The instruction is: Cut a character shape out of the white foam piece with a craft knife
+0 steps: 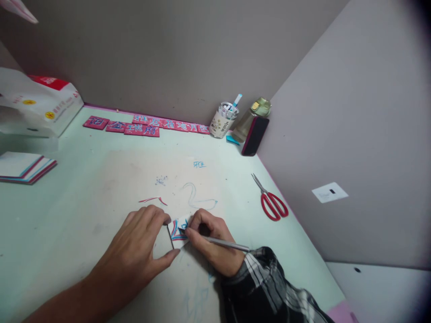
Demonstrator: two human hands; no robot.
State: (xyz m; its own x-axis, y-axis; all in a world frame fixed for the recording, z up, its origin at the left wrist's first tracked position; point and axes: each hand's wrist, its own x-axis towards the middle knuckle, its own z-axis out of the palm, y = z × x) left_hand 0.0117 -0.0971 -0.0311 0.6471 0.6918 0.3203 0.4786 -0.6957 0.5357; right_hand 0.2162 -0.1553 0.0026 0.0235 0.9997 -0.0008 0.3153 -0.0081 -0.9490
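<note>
A small white card [179, 232] with red and blue strokes lies on the pale green table [84, 202] near the front. My left hand [141, 246] presses down beside it, thumb and forefinger bracing its left edge. My right hand [210, 240], in a plaid sleeve, pinches a thin silver craft knife [225, 243] with its tip on the card.
Red-handled scissors [273, 202] lie to the right. Thin red and blue cut strips [153, 199] rest just beyond the card. Red character tiles [141, 125], a pen cup [223, 119], a bottle [251, 119] and a dark eraser block [255, 136] line the back wall. Stacked sheets [23, 167] and a bag [37, 105] sit left.
</note>
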